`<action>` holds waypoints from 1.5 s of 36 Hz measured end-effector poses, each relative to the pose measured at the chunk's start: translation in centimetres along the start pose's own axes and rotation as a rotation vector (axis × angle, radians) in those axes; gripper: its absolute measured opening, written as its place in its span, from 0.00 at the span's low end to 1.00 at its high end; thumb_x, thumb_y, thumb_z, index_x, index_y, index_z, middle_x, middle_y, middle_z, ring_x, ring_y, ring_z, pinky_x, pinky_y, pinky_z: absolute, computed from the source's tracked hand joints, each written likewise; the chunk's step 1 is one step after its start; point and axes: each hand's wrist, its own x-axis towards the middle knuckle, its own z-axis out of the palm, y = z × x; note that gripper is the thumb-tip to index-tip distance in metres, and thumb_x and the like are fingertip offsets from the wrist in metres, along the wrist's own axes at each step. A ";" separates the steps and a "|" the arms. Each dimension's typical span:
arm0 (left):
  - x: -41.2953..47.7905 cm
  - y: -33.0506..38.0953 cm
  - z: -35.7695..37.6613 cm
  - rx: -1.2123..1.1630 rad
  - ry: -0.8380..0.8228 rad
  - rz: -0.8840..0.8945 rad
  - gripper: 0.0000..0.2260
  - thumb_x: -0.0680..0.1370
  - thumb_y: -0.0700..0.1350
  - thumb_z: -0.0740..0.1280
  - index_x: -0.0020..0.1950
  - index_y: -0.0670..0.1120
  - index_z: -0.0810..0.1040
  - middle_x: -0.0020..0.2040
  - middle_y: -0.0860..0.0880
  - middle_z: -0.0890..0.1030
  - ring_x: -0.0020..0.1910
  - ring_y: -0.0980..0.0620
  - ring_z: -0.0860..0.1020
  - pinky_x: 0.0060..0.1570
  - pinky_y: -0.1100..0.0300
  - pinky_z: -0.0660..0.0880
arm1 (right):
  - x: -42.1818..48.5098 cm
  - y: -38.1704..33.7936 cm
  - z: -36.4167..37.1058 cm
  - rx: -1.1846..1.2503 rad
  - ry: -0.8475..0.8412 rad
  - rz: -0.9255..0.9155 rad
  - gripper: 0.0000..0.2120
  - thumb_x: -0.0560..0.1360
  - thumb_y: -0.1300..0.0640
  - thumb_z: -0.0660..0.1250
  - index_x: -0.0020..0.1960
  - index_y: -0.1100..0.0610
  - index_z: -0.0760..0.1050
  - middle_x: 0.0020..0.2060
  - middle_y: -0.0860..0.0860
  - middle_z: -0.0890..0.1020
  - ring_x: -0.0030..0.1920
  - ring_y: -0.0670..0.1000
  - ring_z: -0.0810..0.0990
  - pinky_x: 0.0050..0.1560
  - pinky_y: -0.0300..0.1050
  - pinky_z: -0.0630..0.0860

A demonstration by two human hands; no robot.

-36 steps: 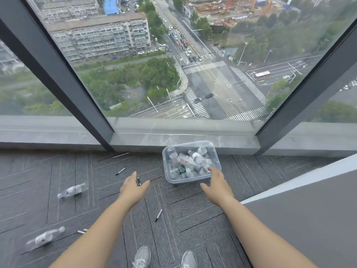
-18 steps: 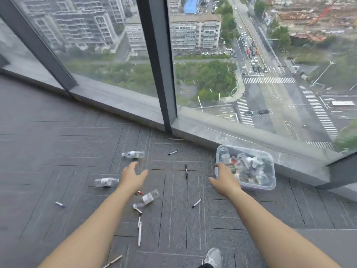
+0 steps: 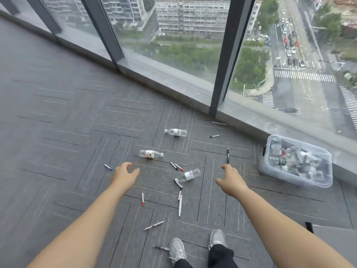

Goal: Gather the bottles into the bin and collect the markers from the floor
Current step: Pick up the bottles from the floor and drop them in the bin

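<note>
A clear plastic bin (image 3: 320, 183) holding several bottles stands on the carpet at the right, against the window ledge. Three clear bottles lie on the floor: one far (image 3: 176, 132), one in the middle (image 3: 150, 153), one nearer (image 3: 188, 175). Several markers are scattered around them, such as a red-tipped one (image 3: 142, 198), a long white one (image 3: 180, 206) and a black one (image 3: 228, 155). My left hand (image 3: 124, 174) hovers open just below the middle bottle. My right hand (image 3: 230, 179) is open and empty, between the nearer bottle and the bin.
Floor-to-ceiling windows with dark frames (image 3: 225, 60) and a low grey ledge (image 3: 173, 78) run across the far side. My two grey shoes (image 3: 197, 246) stand at the bottom. A grey surface edge (image 3: 332, 240) sits at the lower right. Grey carpet stretches to the left.
The view has swung left, so the bin shifted to the right edge and more bottles and markers came into sight. My right hand has come away from the bin.
</note>
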 end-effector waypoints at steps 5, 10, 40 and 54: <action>1.5 -1.7 -1.5 -0.018 0.035 0.002 0.21 0.78 0.48 0.66 0.69 0.42 0.70 0.69 0.41 0.69 0.66 0.43 0.71 0.64 0.51 0.68 | 1.1 -2.6 0.4 -0.110 -0.013 -0.034 0.28 0.77 0.51 0.63 0.74 0.54 0.58 0.71 0.56 0.64 0.66 0.59 0.71 0.58 0.52 0.73; 2.1 -2.5 -1.0 0.058 0.023 0.014 0.22 0.78 0.50 0.65 0.70 0.45 0.69 0.69 0.43 0.68 0.63 0.43 0.73 0.60 0.54 0.70 | 3.1 -4.8 1.0 -0.141 -0.021 -0.045 0.28 0.76 0.52 0.63 0.73 0.54 0.59 0.71 0.56 0.66 0.66 0.60 0.70 0.61 0.53 0.71; 34.9 -6.9 -2.0 0.751 -0.337 0.520 0.27 0.78 0.52 0.64 0.75 0.50 0.60 0.74 0.48 0.63 0.71 0.45 0.64 0.66 0.49 0.68 | 16.3 -18.2 24.1 0.344 0.133 0.532 0.30 0.76 0.54 0.64 0.76 0.55 0.56 0.72 0.59 0.63 0.71 0.62 0.64 0.68 0.54 0.63; 47.8 -13.7 8.4 0.890 -0.328 0.639 0.34 0.76 0.56 0.65 0.77 0.48 0.56 0.77 0.49 0.57 0.74 0.45 0.61 0.70 0.48 0.63 | 27.6 -15.1 36.2 0.342 0.229 0.571 0.28 0.76 0.50 0.63 0.73 0.49 0.59 0.72 0.54 0.63 0.69 0.59 0.64 0.64 0.53 0.66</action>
